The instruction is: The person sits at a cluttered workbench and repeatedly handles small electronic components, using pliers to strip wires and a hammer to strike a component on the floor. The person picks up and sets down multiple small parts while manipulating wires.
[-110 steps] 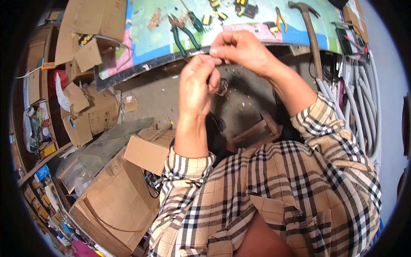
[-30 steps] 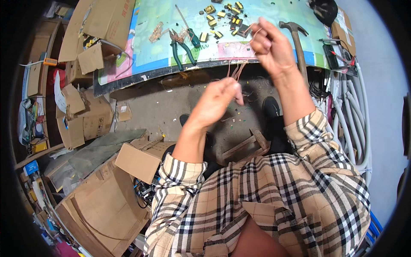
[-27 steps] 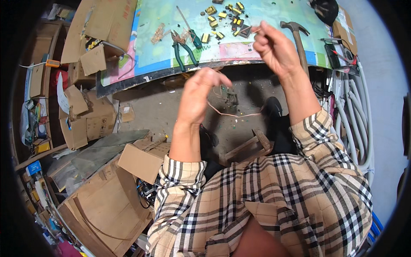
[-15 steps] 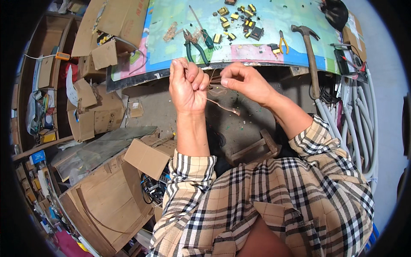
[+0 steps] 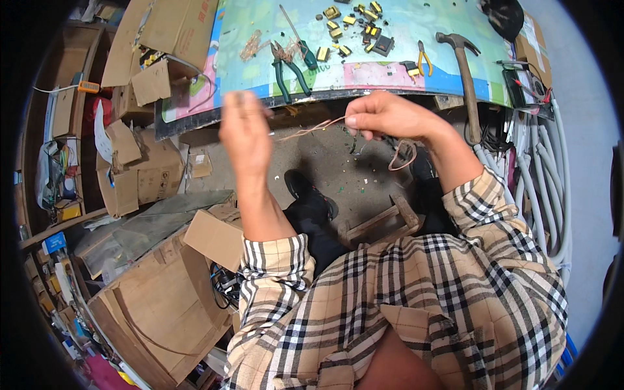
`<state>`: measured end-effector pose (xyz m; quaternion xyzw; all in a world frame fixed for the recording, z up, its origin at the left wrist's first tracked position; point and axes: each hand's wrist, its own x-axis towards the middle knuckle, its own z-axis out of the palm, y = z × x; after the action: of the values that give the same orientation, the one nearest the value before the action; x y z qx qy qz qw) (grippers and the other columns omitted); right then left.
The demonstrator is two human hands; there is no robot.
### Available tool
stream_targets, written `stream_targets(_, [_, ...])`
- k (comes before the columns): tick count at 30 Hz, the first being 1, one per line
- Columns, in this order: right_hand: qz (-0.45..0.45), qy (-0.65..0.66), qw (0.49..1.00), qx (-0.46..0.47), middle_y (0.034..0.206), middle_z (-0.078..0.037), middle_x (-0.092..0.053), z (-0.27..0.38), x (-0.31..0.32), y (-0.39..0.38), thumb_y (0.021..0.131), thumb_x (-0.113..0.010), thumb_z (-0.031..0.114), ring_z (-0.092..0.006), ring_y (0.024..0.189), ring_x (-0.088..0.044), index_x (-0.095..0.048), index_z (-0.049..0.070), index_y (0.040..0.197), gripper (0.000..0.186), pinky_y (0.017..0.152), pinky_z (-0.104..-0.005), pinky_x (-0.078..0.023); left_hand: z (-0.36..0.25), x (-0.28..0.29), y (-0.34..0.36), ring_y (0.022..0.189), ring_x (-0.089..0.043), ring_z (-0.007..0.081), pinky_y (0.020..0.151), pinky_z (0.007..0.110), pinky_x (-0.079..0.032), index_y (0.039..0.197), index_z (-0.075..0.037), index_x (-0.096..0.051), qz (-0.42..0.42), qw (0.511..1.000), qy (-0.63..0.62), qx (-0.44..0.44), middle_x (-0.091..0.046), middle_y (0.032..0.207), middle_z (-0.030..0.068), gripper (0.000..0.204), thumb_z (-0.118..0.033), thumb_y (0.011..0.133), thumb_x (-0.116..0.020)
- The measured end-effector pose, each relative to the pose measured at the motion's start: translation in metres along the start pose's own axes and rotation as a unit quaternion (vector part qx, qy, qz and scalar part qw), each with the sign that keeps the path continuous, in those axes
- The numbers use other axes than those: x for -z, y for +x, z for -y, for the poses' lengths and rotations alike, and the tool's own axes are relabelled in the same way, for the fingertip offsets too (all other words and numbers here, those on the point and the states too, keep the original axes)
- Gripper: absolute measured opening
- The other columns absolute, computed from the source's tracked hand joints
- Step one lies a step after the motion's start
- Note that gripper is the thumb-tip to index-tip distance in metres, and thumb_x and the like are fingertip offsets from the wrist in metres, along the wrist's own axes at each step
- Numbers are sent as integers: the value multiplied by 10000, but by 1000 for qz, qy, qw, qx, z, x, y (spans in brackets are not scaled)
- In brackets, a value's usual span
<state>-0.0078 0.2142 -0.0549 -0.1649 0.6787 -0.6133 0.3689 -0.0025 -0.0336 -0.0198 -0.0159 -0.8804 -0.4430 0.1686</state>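
Note:
My left hand, smeared by motion, is raised in front of the worktable; its fingers are unclear. A thin copper wire runs from near it to my right hand, whose thumb and forefinger pinch it. A loose wire loop hangs below that hand. Beyond the hands, on the table, lie green-handled pliers, a screwdriver, tangled copper bits, several black-and-yellow components, yellow-handled pliers and a hammer, its handle jutting past the near edge.
Torn cardboard boxes and shelving line the left. A meter with probes, a black object and grey conduits are at right. Below are a wooden stool frame and my dark shoes.
Since half a second ago my left hand has moved left, away from my right, stretching the wire between them. My right hand has shifted slightly right and up.

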Motion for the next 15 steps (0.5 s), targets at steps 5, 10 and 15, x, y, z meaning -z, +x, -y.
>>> stream_targets(5, [-108,37,992,55,711,42,-582,5,24,-8,931,-555,207,-34,623,-507,-641,44,827,212,566,-208,-421,-13,-24,-31,666,-504,112,618,264,-403,898,-13,-533,390,910,-119,83,-593,764,66,324,-302,998,-427])
stream_targets(10, [-123,107,985,49,730,25,-594,-6,32,-5,924,-588,245,-30,618,-507,-657,49,844,224,549,-172,-421,-21,-27,-38,604,-459,82,553,254,-376,867,-1,-568,491,849,-182,69,-508,664,0,302,-277,968,-499])
stream_targets(15, [-69,191,979,19,755,13,-594,1,18,-3,919,-601,262,-36,620,-524,-629,29,868,240,542,-166,-422,-9,-19,-23,553,-388,36,511,194,-284,857,-22,-620,263,870,-372,188,-478,598,-32,223,-209,949,-539])
